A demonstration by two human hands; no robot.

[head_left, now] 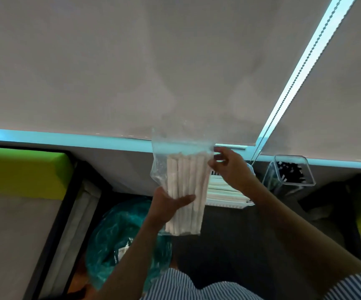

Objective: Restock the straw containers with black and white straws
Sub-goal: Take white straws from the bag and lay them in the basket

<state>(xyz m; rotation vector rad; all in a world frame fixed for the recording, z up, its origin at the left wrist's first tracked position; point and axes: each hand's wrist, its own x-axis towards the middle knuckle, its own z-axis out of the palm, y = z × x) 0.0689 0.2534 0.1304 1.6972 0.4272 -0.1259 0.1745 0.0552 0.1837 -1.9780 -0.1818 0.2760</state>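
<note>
A clear plastic bag [160,152] full of white straws [186,180] is held upright in front of me, in the middle of the view. My left hand [168,204] grips the bag around its lower half, thumb across the front. My right hand [229,167] pinches the bag's upper right edge near its open top. A clear container [290,172] holding black straws stands on the sill to the right. Behind my right hand lies a stack of wrapped white straws [225,193] in a clear holder, partly hidden.
A teal plastic bag [118,234] sits low at the left, under my left forearm. Grey roller blinds [153,61] fill the upper view, and a bead chain [305,61] hangs at the right. Green and yellow cushions [21,172] lie at the far left.
</note>
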